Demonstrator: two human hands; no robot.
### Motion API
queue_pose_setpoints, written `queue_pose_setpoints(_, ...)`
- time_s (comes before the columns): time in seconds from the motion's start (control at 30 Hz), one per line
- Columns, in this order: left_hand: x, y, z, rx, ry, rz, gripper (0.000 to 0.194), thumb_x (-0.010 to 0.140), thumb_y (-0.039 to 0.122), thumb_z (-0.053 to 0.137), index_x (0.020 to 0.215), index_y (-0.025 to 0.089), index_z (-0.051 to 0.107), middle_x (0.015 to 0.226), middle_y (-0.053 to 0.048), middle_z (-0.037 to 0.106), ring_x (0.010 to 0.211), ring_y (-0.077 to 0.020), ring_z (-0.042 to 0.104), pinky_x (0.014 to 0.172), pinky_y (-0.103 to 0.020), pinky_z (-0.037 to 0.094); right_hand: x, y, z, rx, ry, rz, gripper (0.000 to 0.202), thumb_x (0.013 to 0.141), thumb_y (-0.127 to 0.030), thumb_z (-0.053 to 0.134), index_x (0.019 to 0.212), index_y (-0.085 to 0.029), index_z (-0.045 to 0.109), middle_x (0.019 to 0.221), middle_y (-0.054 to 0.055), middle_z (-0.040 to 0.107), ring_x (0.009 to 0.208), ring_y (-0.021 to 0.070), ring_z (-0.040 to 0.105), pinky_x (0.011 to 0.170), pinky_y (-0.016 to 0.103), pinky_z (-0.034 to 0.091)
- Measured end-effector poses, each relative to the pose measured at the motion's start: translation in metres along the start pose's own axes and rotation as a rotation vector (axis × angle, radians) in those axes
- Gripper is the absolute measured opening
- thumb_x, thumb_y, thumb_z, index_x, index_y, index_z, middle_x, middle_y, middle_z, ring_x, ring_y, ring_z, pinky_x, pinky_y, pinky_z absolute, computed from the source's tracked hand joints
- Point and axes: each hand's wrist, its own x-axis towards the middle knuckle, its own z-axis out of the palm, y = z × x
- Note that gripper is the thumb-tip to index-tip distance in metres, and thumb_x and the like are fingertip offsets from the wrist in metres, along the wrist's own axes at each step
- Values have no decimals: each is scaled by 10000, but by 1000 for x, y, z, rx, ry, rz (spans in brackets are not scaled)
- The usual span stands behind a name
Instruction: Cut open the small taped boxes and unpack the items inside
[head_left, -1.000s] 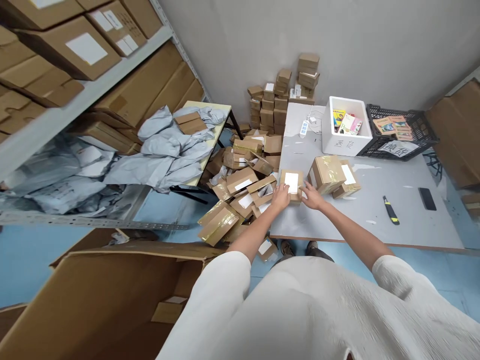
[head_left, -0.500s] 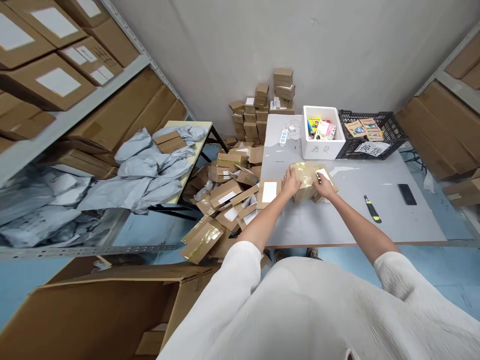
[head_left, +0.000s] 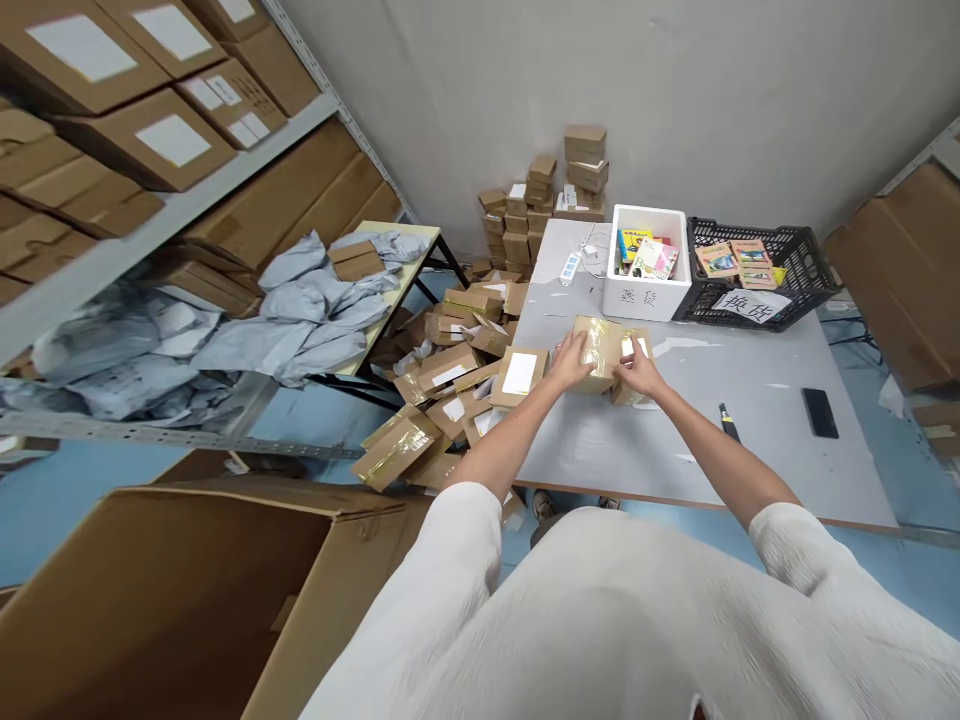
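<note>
On the grey-topped table, a taped cardboard box is held between my two hands. My left hand is closed around its left side. My right hand grips near its right front edge, fingers bent. Right beside it, partly under my right hand, lies a second cardboard box with a white label. Another labelled box sits at the table's left edge, close to my left wrist. A box cutter is partly covered by my right forearm.
A white foam bin and a black crate hold colourful packs at the back. A phone lies at the right. Loose boxes are heaped left of the table. A large open carton stands lower left, near grey parcels.
The whole view has swung slightly. My right hand has shifted down along the held box's right side, and my forearm now covers part of the box cutter. Both hands stay at the box.
</note>
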Motion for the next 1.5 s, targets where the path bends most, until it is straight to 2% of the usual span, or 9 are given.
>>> queue_pose_setpoints(0.13,-25,4,-2,16,-13,24,1164,849,381,861,1778,326,162,1775,-173,311,1556,-418,456,1257,-536,401,11,3,-12,-110,4,-35,1082,929,-450,690,1807,-189,113,1374,156,746,1074,317,758,975,455,620)
queue_pose_setpoints(0.27,-44,3,-10,64,-50,31,1394,725,382,965,1792,334,70,1774,-199,248,1530,-460,459,1245,-563,394,22,-5,-12,-148,-76,-209,868,900,-391,720,1700,-213,433,1557,169,624,1244,338,697,1084,491,581)
queue_pose_setpoints(0.4,-51,-2,-22,56,-51,-43,1176,812,408,896,1763,298,213,1607,-195,455,1481,-437,506,1201,-523,446,17,-17,4,-206,-89,-290,627,890,-323,713,1495,-181,628,1447,165,673,1287,345,656,1129,500,551)
queue_pose_setpoints(0.6,-69,-14,-24,65,54,11,659,952,238,701,1573,252,481,1523,-160,506,1423,-362,550,1202,-488,479,-9,-10,35,-199,-7,-327,503,933,-275,632,1433,-230,612,1481,144,603,1302,314,626,1085,475,568)
queue_pose_setpoints(0.7,-78,-21,-14,86,59,31,537,984,170,600,1513,219,520,1519,-175,520,1413,-357,562,1214,-511,472,-18,-3,50,-234,-49,-280,457,955,-294,605,1405,-215,619,1461,158,602,1294,314,627,1083,479,556)
queue_pose_setpoints(0.87,-90,-28,11,41,-79,138,610,935,118,579,1534,209,509,1592,-181,518,1481,-350,533,1227,-529,482,-19,-3,65,-468,-122,-101,315,1037,-382,561,1250,-217,725,1352,174,708,1363,385,596,1170,557,454)
queue_pose_setpoints(1.1,-90,-22,35,-234,-177,217,795,881,92,552,1646,233,387,1600,-131,609,1441,-288,614,1172,-470,547,-9,-5,69,-412,35,120,586,1028,-616,576,1383,-155,648,1408,252,702,1272,393,687,1008,448,555)
queue_pose_setpoints(1.3,-78,-41,27,-48,-112,118,620,919,107,531,1529,214,524,1579,-157,598,1490,-319,550,1246,-538,468,-6,-7,61,-409,-25,185,628,986,-583,638,1435,-144,642,1383,246,737,1241,403,723,995,454,576)
queue_pose_setpoints(1.5,-81,-86,3,153,-32,-187,603,928,172,596,1527,233,550,1611,-190,543,1561,-380,446,1285,-587,376,-2,5,79,-318,-132,115,580,958,-435,641,1474,-172,656,1331,181,781,1198,366,745,1005,451,599)
